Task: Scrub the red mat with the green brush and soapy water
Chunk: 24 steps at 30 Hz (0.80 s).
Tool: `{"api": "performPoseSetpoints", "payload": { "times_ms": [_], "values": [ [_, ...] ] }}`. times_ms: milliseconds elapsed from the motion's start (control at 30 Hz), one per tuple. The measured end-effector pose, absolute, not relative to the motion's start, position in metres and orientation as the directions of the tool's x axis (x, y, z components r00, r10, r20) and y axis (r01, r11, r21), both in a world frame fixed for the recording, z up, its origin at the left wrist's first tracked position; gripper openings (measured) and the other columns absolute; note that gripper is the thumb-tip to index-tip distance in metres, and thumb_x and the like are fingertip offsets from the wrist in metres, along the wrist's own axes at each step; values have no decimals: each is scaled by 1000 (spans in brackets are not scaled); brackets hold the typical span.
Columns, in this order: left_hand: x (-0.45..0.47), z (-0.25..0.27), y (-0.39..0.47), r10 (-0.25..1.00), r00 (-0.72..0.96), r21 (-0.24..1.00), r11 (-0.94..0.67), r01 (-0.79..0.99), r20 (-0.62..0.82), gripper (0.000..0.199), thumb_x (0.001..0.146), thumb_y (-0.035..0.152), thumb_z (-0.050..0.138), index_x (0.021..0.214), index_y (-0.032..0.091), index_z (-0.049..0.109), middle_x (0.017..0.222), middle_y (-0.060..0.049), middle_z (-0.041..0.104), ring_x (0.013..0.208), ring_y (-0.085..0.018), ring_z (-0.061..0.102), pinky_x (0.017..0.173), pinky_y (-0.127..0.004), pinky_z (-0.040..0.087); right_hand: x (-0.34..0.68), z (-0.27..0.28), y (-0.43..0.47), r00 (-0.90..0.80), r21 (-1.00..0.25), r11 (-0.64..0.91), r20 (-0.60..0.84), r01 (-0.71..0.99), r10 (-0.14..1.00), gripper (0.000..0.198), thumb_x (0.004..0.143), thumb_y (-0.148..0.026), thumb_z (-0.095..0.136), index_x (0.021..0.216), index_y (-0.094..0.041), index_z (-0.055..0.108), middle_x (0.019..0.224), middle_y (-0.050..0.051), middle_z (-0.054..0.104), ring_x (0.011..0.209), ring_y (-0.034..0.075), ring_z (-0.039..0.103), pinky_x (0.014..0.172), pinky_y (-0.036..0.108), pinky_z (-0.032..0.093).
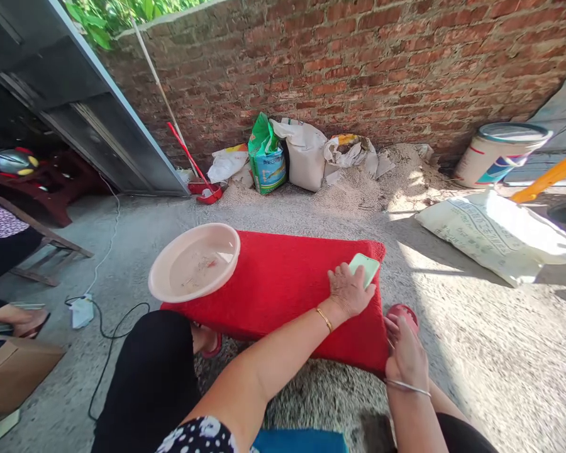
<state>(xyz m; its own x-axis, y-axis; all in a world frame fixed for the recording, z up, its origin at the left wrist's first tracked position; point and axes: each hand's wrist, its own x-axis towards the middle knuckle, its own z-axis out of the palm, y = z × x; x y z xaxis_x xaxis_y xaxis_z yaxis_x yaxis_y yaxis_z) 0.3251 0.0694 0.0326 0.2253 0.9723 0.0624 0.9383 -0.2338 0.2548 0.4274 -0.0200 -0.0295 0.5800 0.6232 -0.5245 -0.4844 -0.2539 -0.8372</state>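
Observation:
A red cloth lies over a low bench-like surface in front of me. My left hand, with a gold bracelet, reaches across to its right end, palm down. It grips a light green flat piece with rounded corners; its kind is unclear, and the hand partly covers it. At the cloth's right edge is my right hand, its fingers closed at the hanging side of the cloth. A pale pink basin stands on the left end, holding shallow water with small bits in it.
Several sacks and spilled grains line the brick wall. A large bucket and a full white sack are at right. Cables and a cardboard box lie at left, near a seated person.

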Motion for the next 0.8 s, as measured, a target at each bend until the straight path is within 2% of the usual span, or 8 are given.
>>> {"api": "performPoseSetpoints", "payload": {
  "times_ms": [100, 200, 300, 400, 567, 667, 800],
  "values": [
    [349, 42, 42, 874, 483, 293, -475, 830, 47, 53, 87, 65, 39, 124, 30, 53, 108, -9, 51, 97, -26, 51, 87, -43, 39, 427, -28, -20, 625, -864, -219, -483, -453, 614, 43, 66, -46, 67, 98, -17, 66, 88, 3, 72, 78, 20, 67, 59, 27, 52],
    [328, 53, 31, 857, 508, 296, -508, 809, 83, 54, 87, 66, 37, 128, 33, 51, 106, -8, 51, 95, -25, 51, 85, -41, 40, 426, -24, -19, 606, -835, -200, -517, -513, 605, 39, 65, -42, 68, 96, -18, 66, 85, 2, 72, 75, 18, 67, 58, 26, 51],
    [272, 58, 36, 938, 334, 270, -347, 898, 97, 53, 87, 62, 42, 131, 33, 50, 106, -9, 52, 98, -26, 51, 86, -41, 40, 426, -24, -18, 559, -801, -225, -559, -555, 612, 35, 68, -44, 64, 91, -18, 66, 76, 2, 71, 67, 18, 66, 55, 27, 51],
    [202, 57, 46, 995, 52, 221, -68, 973, 80, 51, 89, 56, 46, 133, 31, 50, 111, -11, 52, 104, -28, 50, 89, -40, 38, 428, -29, -16, 557, -807, -230, -553, -544, 620, 32, 68, -42, 62, 89, -19, 65, 72, 1, 71, 64, 18, 66, 52, 26, 50],
    [114, 48, 53, 948, -301, 99, 291, 952, 102, 50, 90, 52, 45, 133, 27, 50, 111, -14, 51, 104, -30, 51, 87, -42, 38, 431, -38, -15, 522, -784, -197, -554, -588, 648, 28, 65, -36, 63, 87, -19, 64, 73, 1, 72, 69, 18, 69, 55, 26, 53],
    [105, 42, 51, 925, -366, 65, 361, 930, 102, 51, 91, 50, 44, 134, 23, 49, 111, -16, 51, 102, -31, 52, 85, -43, 39, 432, -41, -15, 521, -775, -178, -557, -607, 647, 30, 65, -37, 65, 89, -19, 63, 73, 1, 72, 70, 19, 69, 56, 27, 54],
    [150, 35, 44, 964, -235, 60, 229, 972, 123, 53, 90, 51, 44, 136, 23, 48, 111, -16, 51, 103, -32, 51, 86, -44, 38, 432, -42, -15, 495, -764, -191, -565, -617, 660, 31, 68, -39, 64, 91, -18, 62, 74, 1, 72, 67, 17, 68, 52, 23, 51]
  ]
}}
